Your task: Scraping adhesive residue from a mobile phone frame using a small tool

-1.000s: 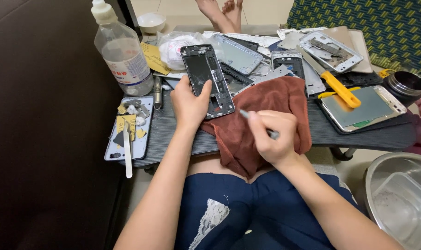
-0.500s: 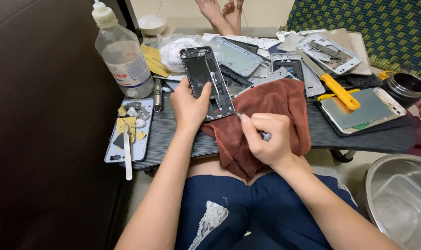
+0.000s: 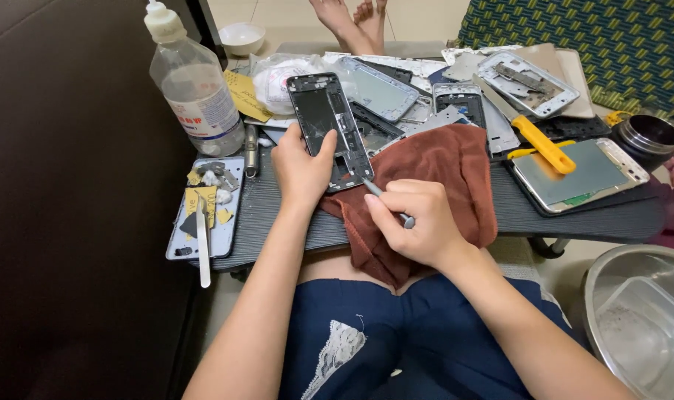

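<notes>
While the left hand (image 3: pixel 301 167) grips a phone frame (image 3: pixel 329 130) at its lower edge, the right hand (image 3: pixel 411 222) pinches a thin metal tool (image 3: pixel 385 198) against that corner, over a brown cloth (image 3: pixel 433 185) on a crowded table (image 3: pixel 278 215).

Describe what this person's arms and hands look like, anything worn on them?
Both arms are bare to the edge of the picture, no sleeves showing. The left hand and right hand wear no gloves, rings, watch or bands. Fingernails are short and unpainted.
</notes>
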